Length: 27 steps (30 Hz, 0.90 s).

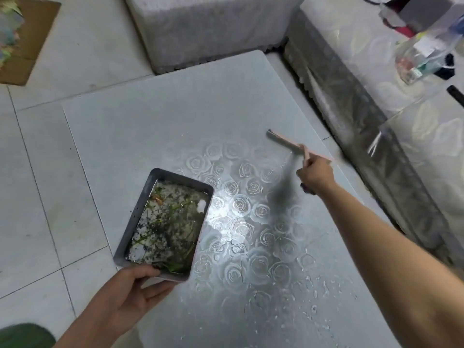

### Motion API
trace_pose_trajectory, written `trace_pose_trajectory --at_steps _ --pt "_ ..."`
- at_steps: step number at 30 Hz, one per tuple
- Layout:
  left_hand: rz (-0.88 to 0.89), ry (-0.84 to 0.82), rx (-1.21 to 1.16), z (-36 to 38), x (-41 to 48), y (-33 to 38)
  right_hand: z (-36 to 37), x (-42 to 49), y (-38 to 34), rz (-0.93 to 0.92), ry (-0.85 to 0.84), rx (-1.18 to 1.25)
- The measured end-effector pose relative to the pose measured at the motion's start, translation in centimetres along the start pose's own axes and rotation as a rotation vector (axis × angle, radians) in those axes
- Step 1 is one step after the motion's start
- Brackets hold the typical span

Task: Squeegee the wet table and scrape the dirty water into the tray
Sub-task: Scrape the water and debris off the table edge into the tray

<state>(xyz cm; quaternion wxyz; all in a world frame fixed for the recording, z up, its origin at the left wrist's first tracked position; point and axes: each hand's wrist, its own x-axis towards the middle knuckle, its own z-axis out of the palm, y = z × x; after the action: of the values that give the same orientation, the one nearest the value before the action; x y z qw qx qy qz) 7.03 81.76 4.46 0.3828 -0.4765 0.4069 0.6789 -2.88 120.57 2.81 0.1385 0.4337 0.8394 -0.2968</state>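
A grey rectangular tray (130, 228) sits at the left edge of the rose-patterned table (155, 116), full of murky water with green scraps. My left hand (135, 295) grips the tray's near rim, thumb over the edge and fingers underneath. My right hand (315, 175) holds the handle of a pink squeegee (285, 141) far out over the right side of the table; its blade points away to the upper left. Water drops and glare lie on the table between tray and squeegee.
A second table with a shiny floral cover (376, 79) stands close on the right, carrying a clear plastic bag (424, 54) of items. A white foam block (208, 28) sits beyond the far edge. Tiled floor (37, 172) lies to the left, with cardboard (27, 46) in the corner.
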Motion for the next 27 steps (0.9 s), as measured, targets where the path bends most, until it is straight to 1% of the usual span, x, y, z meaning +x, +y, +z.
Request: trace_pose_trajectory --at_steps 2,4,7,9,10,12,15,18,20,22,24,27 --pt "0.001 0.001 -0.002 0.4 0.3 0.2 1.3 -3.1 0.9 -0.105 0.003 -0.109" --pt "-0.007 -0.005 -0.009 0.7 0.6 0.3 2.4 -7.1 2.2 -0.185 -0.052 -0.163" --pt "-0.028 -0.011 -0.003 1.3 0.9 0.7 3.1 -13.3 3.2 -0.244 -0.194 -0.252" --pt "-0.037 -0.017 0.003 1.6 0.7 1.0 2.3 -15.2 2.7 -0.244 -0.304 -0.301" --pt "-0.041 -0.027 0.012 1.8 0.6 1.3 1.3 -15.3 2.0 -0.237 -0.334 -0.326" --pt "-0.038 -0.031 0.027 1.8 0.4 1.7 -0.6 -14.0 0.5 -0.219 -0.331 -0.315" --pt "-0.016 -0.025 0.059 1.8 0.7 2.6 -2.3 -9.3 -2.5 -0.216 -0.170 -0.294" --pt "0.001 -0.040 0.086 1.4 1.1 3.2 -1.4 -5.5 -4.9 -0.167 -0.117 -0.285" --pt "0.002 -0.047 0.104 0.9 1.3 3.8 0.3 -5.8 -5.0 -0.150 -0.111 -0.289" --pt "-0.012 -0.038 0.104 0.6 1.2 4.4 2.3 -8.3 -3.5 -0.148 -0.150 -0.295" --pt "-0.038 -0.027 0.117 0.5 0.8 5.4 3.8 -12.3 -1.9 -0.114 -0.227 -0.273" --pt "-0.060 -0.032 0.130 0.4 -0.4 7.2 4.4 -17.4 -1.1 -0.095 -0.342 -0.280"
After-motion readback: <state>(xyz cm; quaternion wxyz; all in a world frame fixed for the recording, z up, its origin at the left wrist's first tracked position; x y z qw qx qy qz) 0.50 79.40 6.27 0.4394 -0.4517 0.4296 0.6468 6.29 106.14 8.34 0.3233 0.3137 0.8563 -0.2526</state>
